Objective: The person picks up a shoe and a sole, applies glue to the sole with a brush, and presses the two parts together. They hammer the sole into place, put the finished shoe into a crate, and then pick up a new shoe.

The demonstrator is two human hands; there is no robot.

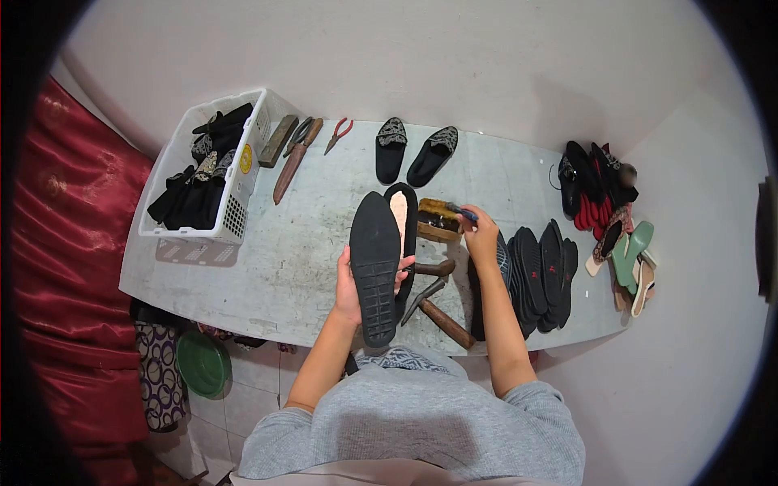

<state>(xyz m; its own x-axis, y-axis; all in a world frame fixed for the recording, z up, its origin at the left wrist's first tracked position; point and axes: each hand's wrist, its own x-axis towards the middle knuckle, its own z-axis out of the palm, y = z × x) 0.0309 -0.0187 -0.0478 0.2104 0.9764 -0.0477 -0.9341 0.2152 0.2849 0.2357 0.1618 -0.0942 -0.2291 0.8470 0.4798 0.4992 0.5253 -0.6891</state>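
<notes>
A pale, bluish-white worktable [308,243] with dark smudges stands against plain off-white walls [470,65], a shiny deep-red curtain [81,283] hangs at the left, and light-coloured floor tiles [251,373] show beneath, under soft, even light.

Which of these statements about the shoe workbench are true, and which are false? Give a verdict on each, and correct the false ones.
1. The left hand holds a black sole with its tread showing. True.
2. The white basket stands at the right end of the table. False: the white basket is at the left end of the table.
3. The red-handled pliers lie apart from the pair of shoes. True.
4. The right hand grips a hammer. False: the right hand holds a small blue tool by the yellowish container.
5. A green basin is lower than the tabletop. True.
</notes>
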